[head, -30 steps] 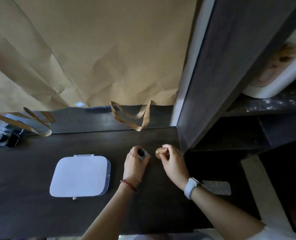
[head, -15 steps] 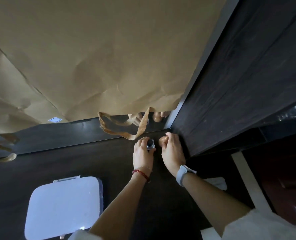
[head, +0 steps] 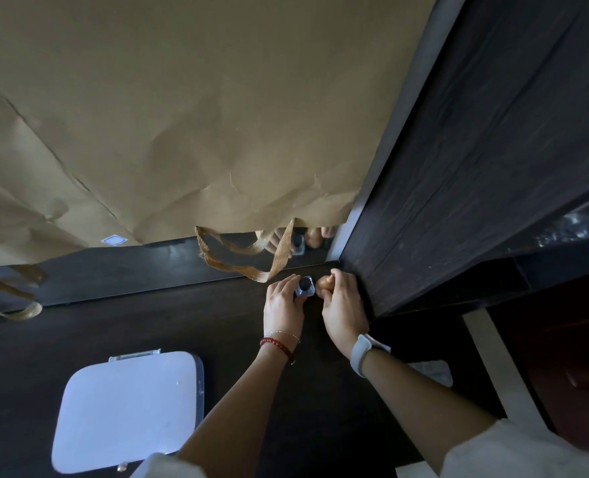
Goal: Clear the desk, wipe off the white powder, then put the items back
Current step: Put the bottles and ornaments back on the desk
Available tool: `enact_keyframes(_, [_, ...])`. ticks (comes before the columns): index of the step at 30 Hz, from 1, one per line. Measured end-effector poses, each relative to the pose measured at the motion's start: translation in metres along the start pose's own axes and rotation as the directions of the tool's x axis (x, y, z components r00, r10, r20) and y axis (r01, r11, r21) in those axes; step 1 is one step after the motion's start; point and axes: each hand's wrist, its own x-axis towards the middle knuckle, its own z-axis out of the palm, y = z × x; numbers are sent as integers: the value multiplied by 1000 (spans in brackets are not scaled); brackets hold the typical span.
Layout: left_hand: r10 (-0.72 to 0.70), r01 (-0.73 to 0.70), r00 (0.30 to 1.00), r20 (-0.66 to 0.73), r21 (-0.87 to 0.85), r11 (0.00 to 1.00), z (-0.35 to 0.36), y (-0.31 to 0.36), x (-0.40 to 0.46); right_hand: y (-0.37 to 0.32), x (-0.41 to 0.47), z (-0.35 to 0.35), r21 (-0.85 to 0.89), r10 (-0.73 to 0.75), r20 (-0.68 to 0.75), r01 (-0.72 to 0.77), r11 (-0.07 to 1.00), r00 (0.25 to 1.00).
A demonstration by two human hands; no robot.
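Left hand point(head: 283, 305) pinches small clear jar point(head: 305, 286) by its sides (rigid, light, probably slippery); right hand point(head: 342, 301) holds tan rounded item point(head: 323, 283).

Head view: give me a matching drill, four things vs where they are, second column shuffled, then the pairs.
Things:
1. small clear jar
2. tan egg-shaped piece
3. white lidded box
4. brown paper

Places:
A. near left part of the desk
B. in the left hand
C. hanging over the mirror behind the desk
D. in the right hand, by the dark side panel

Pairs: 1-B, 2-D, 3-A, 4-C
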Motion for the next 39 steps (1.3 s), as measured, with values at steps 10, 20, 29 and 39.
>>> enact_keyframes(10, [7, -8, 1000, 18, 31, 999, -1, 2, 4, 3, 8, 8, -29, -27, -56, 25, 999, 998])
enact_keyframes(20, [-21, 21, 999, 45, -9, 1000, -1, 4, 5, 5, 8, 11, -16, -49, -109, 47, 999, 993])
enact_keyframes(29, [-41, 42, 998, -43, 12, 999, -7, -11, -17, 1, -5, 2, 74, -482, -244, 512, 856, 841])
enact_keyframes(39, [-26, 21, 999, 25, 191, 981, -23, -24, -20, -13, 7, 22, -80, -507, -95, 502, 861, 856])
